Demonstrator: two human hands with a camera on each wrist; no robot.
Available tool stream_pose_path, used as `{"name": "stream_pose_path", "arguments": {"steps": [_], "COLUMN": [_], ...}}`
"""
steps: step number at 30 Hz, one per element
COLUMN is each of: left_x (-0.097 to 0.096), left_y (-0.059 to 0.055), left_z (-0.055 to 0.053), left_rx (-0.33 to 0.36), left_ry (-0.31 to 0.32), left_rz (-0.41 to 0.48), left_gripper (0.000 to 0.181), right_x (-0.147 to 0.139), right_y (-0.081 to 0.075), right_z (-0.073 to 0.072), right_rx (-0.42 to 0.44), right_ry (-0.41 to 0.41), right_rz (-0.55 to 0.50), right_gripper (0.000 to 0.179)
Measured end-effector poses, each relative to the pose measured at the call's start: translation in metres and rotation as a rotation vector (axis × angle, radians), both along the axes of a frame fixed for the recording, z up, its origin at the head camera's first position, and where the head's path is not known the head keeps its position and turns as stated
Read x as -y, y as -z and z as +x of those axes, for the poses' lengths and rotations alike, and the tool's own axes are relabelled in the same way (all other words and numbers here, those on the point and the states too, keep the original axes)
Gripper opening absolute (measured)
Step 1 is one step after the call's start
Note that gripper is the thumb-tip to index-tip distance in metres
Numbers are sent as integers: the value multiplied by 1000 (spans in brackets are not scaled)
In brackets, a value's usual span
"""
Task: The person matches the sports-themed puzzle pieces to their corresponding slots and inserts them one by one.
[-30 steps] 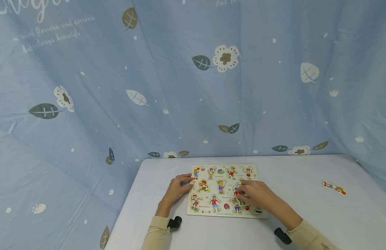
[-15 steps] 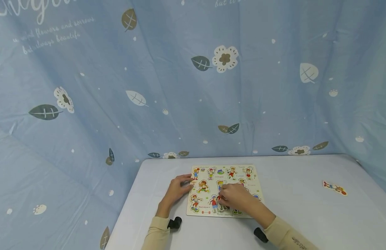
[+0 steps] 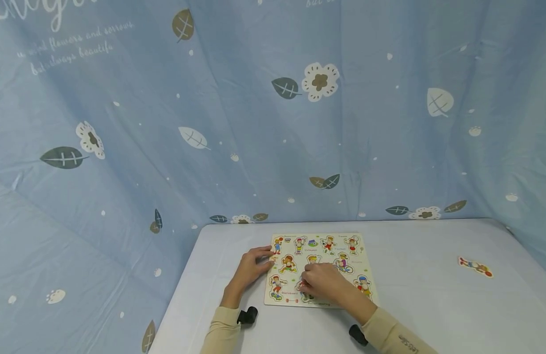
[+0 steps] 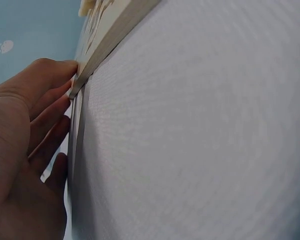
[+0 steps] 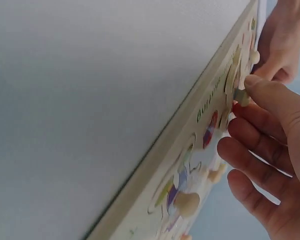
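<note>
A wooden knob puzzle board (image 3: 332, 237) printed with sports figures lies on the table. My left hand (image 3: 250, 268) rests at its left edge. In the left wrist view the thumb touches the board's corner (image 4: 82, 75), and the other fingers reach along the edge, loosely extended. My right hand (image 3: 328, 282) is over the lower middle of the board, thumb and forefinger pinching a figure-shaped puzzle piece by its knob (image 5: 243, 97). That piece (image 3: 305, 296) overlaps the roller-skating figure's place, mostly covered by the fingers. Its edge looks slightly raised off the board in the right wrist view.
Other figure pieces with knobs (image 5: 187, 204) sit on the board. One loose figure piece (image 3: 475, 267) lies on the white table (image 3: 423, 295) at the right. A blue patterned curtain (image 3: 255, 123) hangs behind and at the left. Black wrist cameras (image 3: 248, 315) are on both wrists.
My right hand has moved left across the board with the puzzle piece, from the right-middle part to the roller-skating figure. The left hand has stayed at the left edge.
</note>
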State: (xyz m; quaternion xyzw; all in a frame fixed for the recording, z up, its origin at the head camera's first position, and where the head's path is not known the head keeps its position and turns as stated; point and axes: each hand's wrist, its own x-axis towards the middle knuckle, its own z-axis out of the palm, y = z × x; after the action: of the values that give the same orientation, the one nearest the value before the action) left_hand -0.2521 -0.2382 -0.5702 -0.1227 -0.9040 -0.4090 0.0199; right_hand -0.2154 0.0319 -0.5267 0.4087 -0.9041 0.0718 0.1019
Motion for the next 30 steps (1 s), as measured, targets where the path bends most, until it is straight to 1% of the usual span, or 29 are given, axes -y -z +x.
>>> {"name": "stream_pose_path", "arguments": {"steps": [5,10,16,19,23,30], "left_x": [0,-2,-2,-2,-2,-1], "left_y": [1,-1,-2,-3,-3,-3], "left_z": [-1,-1,0,1,1,1], "left_rx": [-23,-4,-8,1,-4,-6], "left_ry": [6,-5,-2,1,4,5], "left_rz": [-26,-21,-17,-1,10,6], "left_gripper": [30,30,30,31,31,30], "right_x": [3,4,4,4,4,3], "right_y": [4,7,8,8,7,9], "right_z": [1,2,4,6,8,8], "right_rx": [33,48,63,62,52,39], "right_ry": [11,31,43,48,53,50], "right_rz": [-22,-45,-58,-65,-77,-76], "right_gripper": [26,28,22,18,14,14]}}
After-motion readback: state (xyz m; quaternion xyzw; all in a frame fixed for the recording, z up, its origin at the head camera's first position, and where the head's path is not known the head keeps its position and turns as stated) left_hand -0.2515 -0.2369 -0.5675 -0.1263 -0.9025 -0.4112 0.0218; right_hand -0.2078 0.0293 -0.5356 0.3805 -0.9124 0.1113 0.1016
